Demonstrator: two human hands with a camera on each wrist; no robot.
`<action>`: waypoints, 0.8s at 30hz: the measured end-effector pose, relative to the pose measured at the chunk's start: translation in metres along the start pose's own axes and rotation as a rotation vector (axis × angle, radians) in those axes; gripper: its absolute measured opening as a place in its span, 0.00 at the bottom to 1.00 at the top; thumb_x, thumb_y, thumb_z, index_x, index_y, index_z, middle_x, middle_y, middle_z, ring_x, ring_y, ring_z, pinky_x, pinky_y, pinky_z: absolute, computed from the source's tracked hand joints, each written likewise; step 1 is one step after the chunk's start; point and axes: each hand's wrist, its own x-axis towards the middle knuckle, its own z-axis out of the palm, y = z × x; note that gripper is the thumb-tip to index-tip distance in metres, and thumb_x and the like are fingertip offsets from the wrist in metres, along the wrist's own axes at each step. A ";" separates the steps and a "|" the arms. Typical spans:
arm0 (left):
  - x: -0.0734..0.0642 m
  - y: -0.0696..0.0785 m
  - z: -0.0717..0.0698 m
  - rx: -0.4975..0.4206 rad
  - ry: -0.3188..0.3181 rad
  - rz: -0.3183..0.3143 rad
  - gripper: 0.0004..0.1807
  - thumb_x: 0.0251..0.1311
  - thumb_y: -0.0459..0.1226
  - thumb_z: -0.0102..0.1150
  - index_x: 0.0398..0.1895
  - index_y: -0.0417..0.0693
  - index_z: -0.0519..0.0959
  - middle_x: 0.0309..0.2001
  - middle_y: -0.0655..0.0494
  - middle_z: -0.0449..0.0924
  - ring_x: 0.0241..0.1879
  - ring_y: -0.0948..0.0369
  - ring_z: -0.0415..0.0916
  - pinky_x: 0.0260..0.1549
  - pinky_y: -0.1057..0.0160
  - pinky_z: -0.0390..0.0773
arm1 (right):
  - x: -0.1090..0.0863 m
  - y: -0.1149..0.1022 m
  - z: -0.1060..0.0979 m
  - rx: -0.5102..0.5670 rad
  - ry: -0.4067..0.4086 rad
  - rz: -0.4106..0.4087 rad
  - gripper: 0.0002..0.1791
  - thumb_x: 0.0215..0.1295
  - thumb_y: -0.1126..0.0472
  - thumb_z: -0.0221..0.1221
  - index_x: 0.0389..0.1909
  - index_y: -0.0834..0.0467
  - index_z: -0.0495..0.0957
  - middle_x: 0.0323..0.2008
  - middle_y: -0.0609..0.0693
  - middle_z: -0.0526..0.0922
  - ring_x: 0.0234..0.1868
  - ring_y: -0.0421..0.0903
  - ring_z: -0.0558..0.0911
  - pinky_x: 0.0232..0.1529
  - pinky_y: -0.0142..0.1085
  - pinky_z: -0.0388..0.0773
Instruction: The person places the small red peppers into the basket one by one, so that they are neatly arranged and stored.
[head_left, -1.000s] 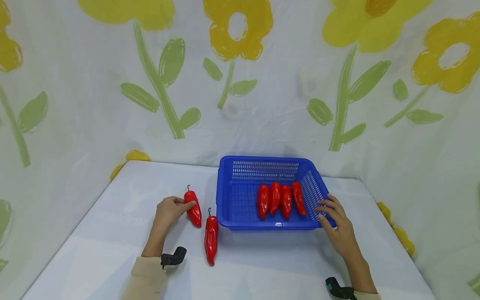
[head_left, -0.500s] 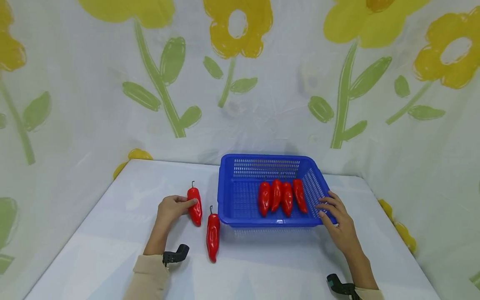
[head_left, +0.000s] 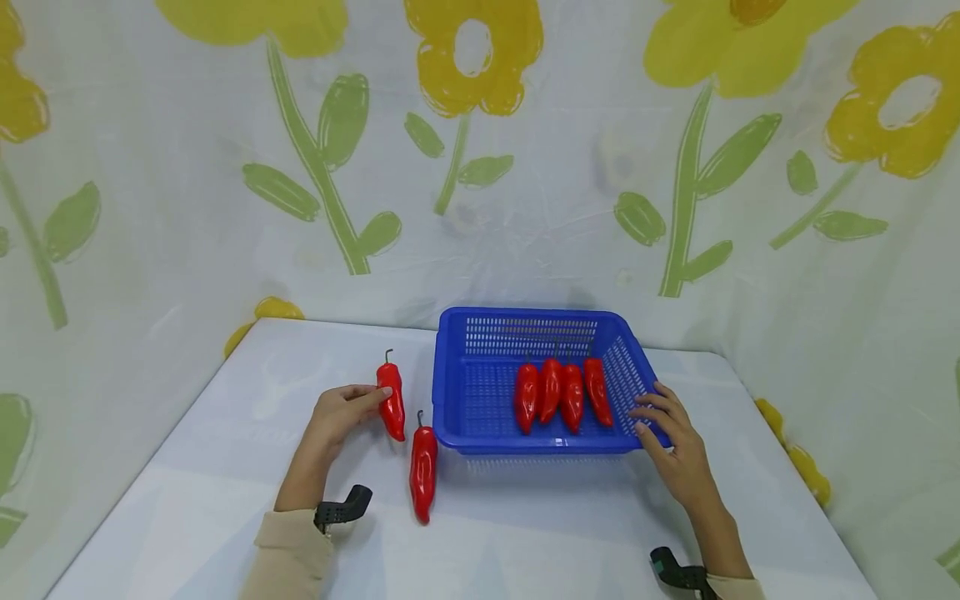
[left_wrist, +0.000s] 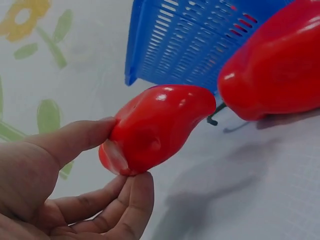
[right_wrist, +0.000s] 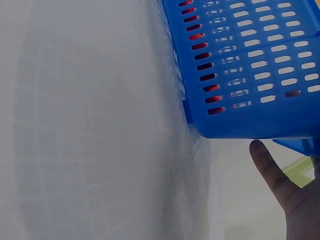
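Observation:
My left hand [head_left: 339, 417] pinches a red pepper [head_left: 391, 404] between thumb and fingertips, its dark stem pointing to the back. The left wrist view shows that held pepper [left_wrist: 157, 125] up close, with its shadow cast on the table. Just right of it, a second red pepper [head_left: 423, 477] lies on the table beside the basket. Several red peppers sit side by side in the blue plastic basket [head_left: 457, 443], toward its right half. At the basket's front right corner rests my right hand [head_left: 684, 467], fingers over the rim. Its straight thumb [right_wrist: 270, 172] touches the basket's edge in the right wrist view.
A white table [head_left: 540, 533] carries everything. Behind it and at both sides hangs a pale cloth [head_left: 555, 183] printed with yellow flowers. Black wrist cameras [head_left: 345, 507] stick out from both forearms.
The pepper in my left hand has moved slightly toward the back and turned more upright in the view. My right hand, the basket and the other peppers have stayed put.

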 end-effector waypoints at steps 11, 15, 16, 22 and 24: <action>-0.007 0.011 0.000 -0.062 -0.020 0.012 0.36 0.60 0.52 0.68 0.62 0.34 0.73 0.58 0.37 0.76 0.52 0.49 0.81 0.58 0.50 0.76 | -0.002 -0.003 -0.002 -0.006 -0.014 0.020 0.10 0.70 0.63 0.59 0.49 0.57 0.83 0.65 0.54 0.73 0.76 0.54 0.54 0.60 0.72 0.61; -0.009 0.015 0.000 -0.078 -0.029 0.027 0.37 0.60 0.53 0.69 0.63 0.34 0.73 0.59 0.37 0.75 0.54 0.48 0.80 0.59 0.49 0.75 | -0.003 -0.005 -0.001 -0.010 -0.005 0.019 0.10 0.70 0.63 0.58 0.48 0.58 0.83 0.64 0.55 0.73 0.76 0.55 0.54 0.60 0.73 0.60; -0.010 0.017 0.000 -0.081 -0.033 0.030 0.37 0.60 0.52 0.69 0.63 0.34 0.73 0.59 0.37 0.75 0.54 0.48 0.80 0.59 0.49 0.75 | -0.004 -0.005 -0.001 -0.010 -0.004 0.019 0.10 0.70 0.63 0.58 0.48 0.58 0.83 0.64 0.55 0.73 0.76 0.55 0.54 0.60 0.72 0.60; -0.014 0.026 0.000 -0.089 -0.038 0.045 0.38 0.59 0.53 0.69 0.64 0.35 0.72 0.60 0.37 0.75 0.55 0.47 0.80 0.62 0.46 0.72 | -0.002 -0.002 -0.001 -0.014 -0.006 0.025 0.10 0.70 0.63 0.58 0.49 0.57 0.83 0.65 0.54 0.73 0.76 0.54 0.54 0.63 0.71 0.59; -0.014 0.028 0.000 -0.091 -0.038 0.048 0.39 0.59 0.53 0.69 0.64 0.35 0.72 0.60 0.37 0.75 0.55 0.47 0.80 0.62 0.45 0.72 | -0.001 -0.002 0.000 -0.015 -0.007 0.023 0.10 0.71 0.62 0.58 0.49 0.57 0.83 0.65 0.53 0.73 0.77 0.53 0.54 0.63 0.71 0.59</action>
